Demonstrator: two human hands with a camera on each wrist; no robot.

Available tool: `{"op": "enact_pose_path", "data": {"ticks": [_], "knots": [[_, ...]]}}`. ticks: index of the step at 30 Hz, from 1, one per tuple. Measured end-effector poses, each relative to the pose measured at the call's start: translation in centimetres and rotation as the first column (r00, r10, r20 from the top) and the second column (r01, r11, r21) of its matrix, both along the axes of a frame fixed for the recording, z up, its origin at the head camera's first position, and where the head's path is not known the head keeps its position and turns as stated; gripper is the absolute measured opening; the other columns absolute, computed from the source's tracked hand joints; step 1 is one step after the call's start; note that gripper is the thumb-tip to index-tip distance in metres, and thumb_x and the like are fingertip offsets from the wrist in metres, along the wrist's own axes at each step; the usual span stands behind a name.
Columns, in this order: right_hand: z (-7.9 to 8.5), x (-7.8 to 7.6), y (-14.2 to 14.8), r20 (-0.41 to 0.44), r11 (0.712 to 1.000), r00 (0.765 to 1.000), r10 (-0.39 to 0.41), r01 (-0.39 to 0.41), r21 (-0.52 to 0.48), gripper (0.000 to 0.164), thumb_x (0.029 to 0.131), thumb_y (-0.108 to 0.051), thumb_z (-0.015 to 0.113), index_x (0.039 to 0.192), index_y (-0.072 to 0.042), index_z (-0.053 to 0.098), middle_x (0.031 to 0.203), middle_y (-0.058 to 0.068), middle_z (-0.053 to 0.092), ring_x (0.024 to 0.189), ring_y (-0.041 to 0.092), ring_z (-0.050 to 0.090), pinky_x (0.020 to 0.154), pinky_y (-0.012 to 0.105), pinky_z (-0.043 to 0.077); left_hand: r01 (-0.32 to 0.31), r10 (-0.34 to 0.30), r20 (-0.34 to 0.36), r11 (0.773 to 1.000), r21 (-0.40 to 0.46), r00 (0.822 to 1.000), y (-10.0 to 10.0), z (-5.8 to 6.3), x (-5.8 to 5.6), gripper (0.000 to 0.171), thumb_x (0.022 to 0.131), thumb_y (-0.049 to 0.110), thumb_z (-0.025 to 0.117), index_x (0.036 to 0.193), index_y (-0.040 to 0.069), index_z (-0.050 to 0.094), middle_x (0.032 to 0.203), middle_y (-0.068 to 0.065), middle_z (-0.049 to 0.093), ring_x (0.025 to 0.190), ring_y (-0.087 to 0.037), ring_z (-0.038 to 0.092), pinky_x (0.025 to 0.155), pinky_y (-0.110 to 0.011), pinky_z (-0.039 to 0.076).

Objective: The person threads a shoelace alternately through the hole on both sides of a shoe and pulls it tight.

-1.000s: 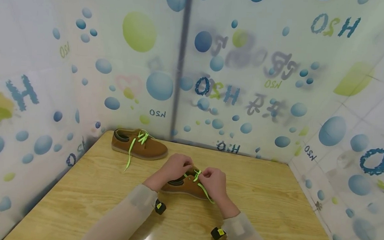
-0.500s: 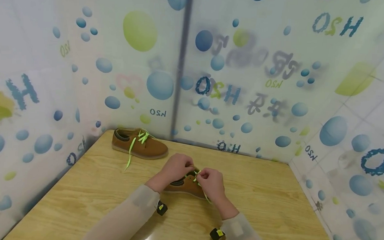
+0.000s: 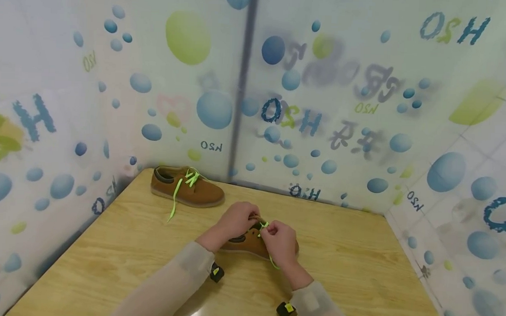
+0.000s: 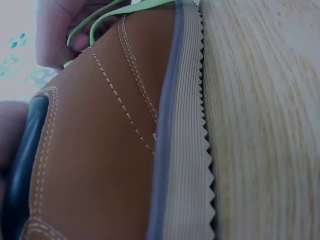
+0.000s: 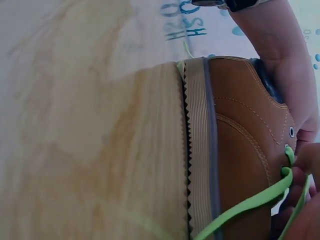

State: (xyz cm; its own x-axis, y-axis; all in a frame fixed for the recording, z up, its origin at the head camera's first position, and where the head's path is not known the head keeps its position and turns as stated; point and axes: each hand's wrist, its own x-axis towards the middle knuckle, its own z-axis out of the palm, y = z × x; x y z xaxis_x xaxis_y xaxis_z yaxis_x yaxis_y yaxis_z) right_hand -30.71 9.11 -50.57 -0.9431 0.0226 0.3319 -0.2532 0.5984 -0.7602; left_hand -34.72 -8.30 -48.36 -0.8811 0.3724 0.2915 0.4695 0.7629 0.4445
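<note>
A brown shoe with a dark padded collar (image 3: 250,246) rests on the wooden table, toe toward the right. My left hand (image 3: 237,220) reaches over its opening and grips the upper at the far side, by the tongue. Between thumb and finger, my right hand (image 3: 281,242) pinches the bright green shoelace (image 5: 260,198) beside the eyelets. A loose length of that lace hangs down the near side of the shoe. In the left wrist view, stitched brown leather and a ridged sole (image 4: 187,130) fill the middle. My right fingertips partly hide the lacing.
A matching brown shoe (image 3: 185,188) stands at the table's back left corner, its green lace (image 3: 175,199) trailing onto the wood. Sheets printed with bubbles (image 3: 214,110) enclose the table (image 3: 349,273) at the back and both sides.
My right hand has shifted slightly along the lacing, and the hanging lace shows less of its length below it. The shoe's toe now shows past my right hand. The head view has turned slightly.
</note>
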Motion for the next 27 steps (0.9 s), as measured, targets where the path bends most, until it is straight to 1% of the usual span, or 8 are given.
{"op": "enact_pose_path", "data": {"ticks": [4,8,11,14,18,22,27], "knots": [[-0.2,0.0,-0.1,-0.028,0.999,0.999,0.023,-0.024,-0.027,0.021,0.086,-0.007,0.072,0.067,-0.016,0.068,0.059,-0.003,0.062,0.052,0.007,0.052,0.05,0.024,0.045,0.005,-0.004,0.018,1.0,-0.008,1.0,0.0,-0.1,0.0,0.006,0.096,0.017,0.079,0.092,0.021,0.078,0.089,0.005,0.073,0.077,-0.011,0.062,0.075,-0.034,0.054],[-0.2,-0.2,0.0,-0.013,0.999,0.999,0.037,-0.037,-0.031,0.02,0.087,-0.006,0.073,0.069,-0.013,0.07,0.061,-0.002,0.064,0.053,0.006,0.053,0.051,0.023,0.046,0.01,-0.01,0.035,1.0,-0.003,0.999,0.0,0.0,-0.1,0.006,0.097,0.021,0.08,0.091,0.022,0.079,0.087,0.006,0.073,0.076,-0.01,0.06,0.074,-0.033,0.053],[-0.1,-0.6,0.1,-0.002,0.998,0.999,0.038,-0.038,-0.043,0.02,0.088,-0.006,0.073,0.069,-0.012,0.07,0.062,0.0,0.065,0.055,0.008,0.053,0.052,0.023,0.046,0.009,-0.01,0.031,1.0,0.021,0.999,0.0,0.2,-0.4,0.007,0.097,0.023,0.08,0.09,0.023,0.08,0.088,0.007,0.075,0.078,-0.009,0.064,0.077,-0.034,0.055],[0.0,-1.0,0.3,0.034,0.997,0.998,0.049,-0.047,-0.055,0.02,0.088,-0.008,0.073,0.069,-0.012,0.07,0.063,-0.001,0.064,0.056,0.009,0.053,0.052,0.023,0.046,0.006,-0.008,0.035,0.999,0.047,0.999,0.0,0.3,-0.5,0.009,0.097,0.025,0.079,0.088,0.024,0.079,0.089,0.008,0.076,0.08,-0.009,0.066,0.081,-0.034,0.057],[-0.2,-1.1,0.3,0.082,0.996,0.993,0.079,-0.075,-0.054,0.019,0.089,-0.008,0.072,0.071,-0.013,0.069,0.062,-0.003,0.062,0.056,0.009,0.053,0.052,0.023,0.045,0.009,-0.012,0.059,0.998,0.055,0.998,-0.1,0.1,-0.4,0.009,0.098,0.018,0.076,0.09,0.022,0.079,0.088,0.007,0.075,0.077,-0.009,0.063,0.08,-0.034,0.056],[-0.2,-1.1,0.3,0.072,0.992,0.99,0.118,-0.114,-0.052,0.018,0.09,-0.006,0.07,0.074,-0.012,0.068,0.061,-0.003,0.059,0.054,0.009,0.05,0.052,0.024,0.043,0.016,-0.02,0.067,0.998,0.068,0.998,-0.2,0.2,-0.3,0.01,0.097,0.011,0.073,0.094,0.018,0.08,0.091,0.003,0.076,0.08,-0.013,0.065,0.081,-0.037,0.057],[-0.4,-1.4,0.5,0.076,0.984,0.982,0.174,-0.171,-0.049,0.016,0.093,-0.007,0.071,0.078,-0.012,0.071,0.063,-0.004,0.059,0.054,0.008,0.05,0.054,0.023,0.043,0.011,-0.014,0.054,0.998,0.063,0.998,-0.1,0.1,-0.3,0.009,0.1,0.016,0.074,0.093,0.018,0.079,0.093,0.004,0.077,0.084,-0.012,0.067,0.082,-0.037,0.058]]}}
